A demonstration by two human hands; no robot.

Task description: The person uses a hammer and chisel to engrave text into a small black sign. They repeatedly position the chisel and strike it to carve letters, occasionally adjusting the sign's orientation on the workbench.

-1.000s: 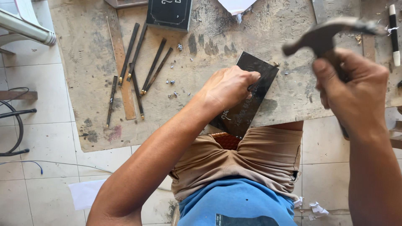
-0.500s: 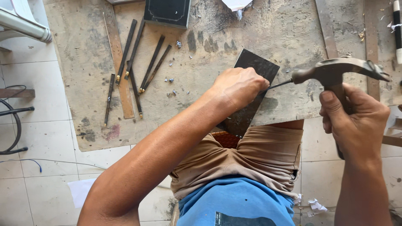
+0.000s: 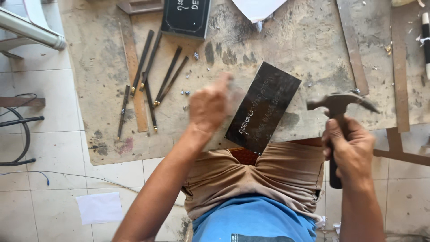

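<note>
The right hand [image 3: 351,150] is closed around the dark handle of a claw hammer [image 3: 338,117]. The handle runs upright, away from the body, with the head crosswise above the fist. The left hand [image 3: 210,105] is blurred, its fingers curled; whether it pinches anything cannot be told. Between the hands a dark engraved plaque [image 3: 264,107] lies on the worn workboard [image 3: 304,45], its long axis slanting from near-left to far-right. Farther left lie several slim chisels [image 3: 154,76].
</note>
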